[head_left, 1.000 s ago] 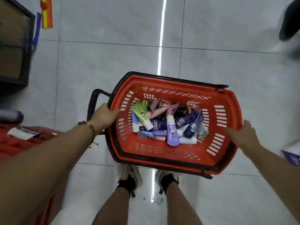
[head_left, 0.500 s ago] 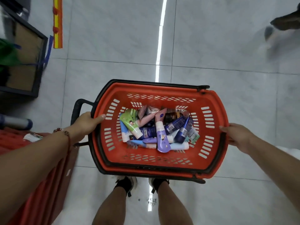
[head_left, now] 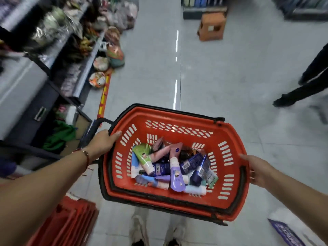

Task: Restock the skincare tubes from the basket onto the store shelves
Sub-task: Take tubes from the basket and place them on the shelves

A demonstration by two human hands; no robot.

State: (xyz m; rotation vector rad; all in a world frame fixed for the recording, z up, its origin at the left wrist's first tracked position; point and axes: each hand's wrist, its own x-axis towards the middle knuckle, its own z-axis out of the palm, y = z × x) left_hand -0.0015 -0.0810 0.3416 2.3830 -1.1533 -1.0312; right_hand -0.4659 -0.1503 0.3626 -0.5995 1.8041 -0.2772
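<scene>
I carry a red plastic basket (head_left: 229,176) with a black rim at waist height over the aisle floor. My left hand (head_left: 103,142) grips its left rim near the black handle. My right hand (head_left: 257,170) holds the right rim. Inside lies a loose pile of several skincare tubes (head_left: 170,166): a green one (head_left: 142,156), a lilac one (head_left: 176,178), pink, dark blue and pale blue ones. My shoes show below the basket.
Shelves (head_left: 58,55) with packed goods run along the left, with round packs spilling onto the floor. An orange box (head_left: 211,26) stands far ahead. Another person's dark legs (head_left: 301,86) are at the right. A stack of red baskets (head_left: 65,222) sits at lower left.
My view has tilted up from the floor to the aisle ahead, bringing the shelves and orange box into sight. Both hands keep the same hold on the basket.
</scene>
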